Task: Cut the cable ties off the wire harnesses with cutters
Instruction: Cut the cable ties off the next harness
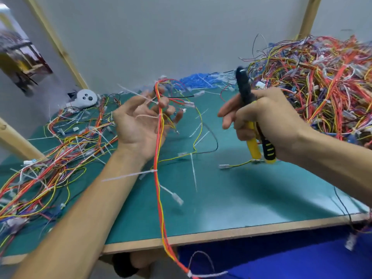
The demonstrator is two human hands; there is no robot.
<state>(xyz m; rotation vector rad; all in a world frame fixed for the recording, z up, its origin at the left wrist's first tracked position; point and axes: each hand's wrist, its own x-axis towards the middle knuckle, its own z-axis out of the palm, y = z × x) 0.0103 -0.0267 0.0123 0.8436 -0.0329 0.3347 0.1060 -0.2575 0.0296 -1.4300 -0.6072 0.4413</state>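
Left hand (138, 121) palm up over the green mat (251, 198), fingers curled round a red-and-yellow wire harness (160, 127) that hangs past the mat's near edge. A white cable tie (130, 175) juts from the harness below the wrist. Right hand (267, 117) grips yellow-and-black cutters (244, 87), head up, above the mat's right half; tangled wire pile (322, 77) at the mat's far right.

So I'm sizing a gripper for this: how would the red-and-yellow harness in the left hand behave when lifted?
Probably floppy: the harness hangs limp from the left hand, down past the table edge. Likely light, as a few fingers carry it. Its cable tie tail sticks out straight, so it may snag.
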